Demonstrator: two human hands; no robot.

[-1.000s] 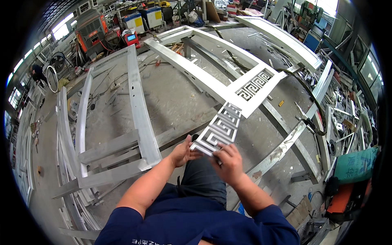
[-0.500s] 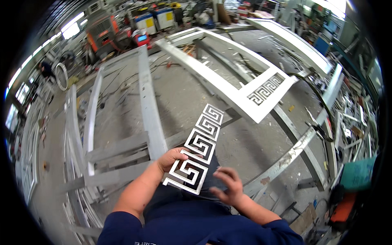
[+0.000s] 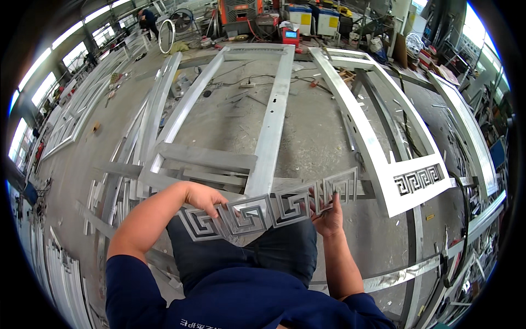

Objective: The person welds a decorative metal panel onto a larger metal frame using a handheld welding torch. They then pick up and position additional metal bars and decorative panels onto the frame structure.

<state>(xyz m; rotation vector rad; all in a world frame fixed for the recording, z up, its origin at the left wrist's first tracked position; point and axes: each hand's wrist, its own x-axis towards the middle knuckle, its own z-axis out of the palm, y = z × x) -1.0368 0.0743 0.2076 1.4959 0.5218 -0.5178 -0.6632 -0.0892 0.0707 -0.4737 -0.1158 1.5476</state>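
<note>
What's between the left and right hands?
Head view: the grey key-pattern panel spans from left hand to right hand, with dark trousers beneath it.

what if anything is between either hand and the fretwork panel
Nothing visible: the left hand and right hand both hold the silver fretwork panel directly, one toward each end.

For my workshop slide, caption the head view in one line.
Left hand and right hand hold a grey metal Greek-key strip, a white rectangular frame ahead to the right.
</note>
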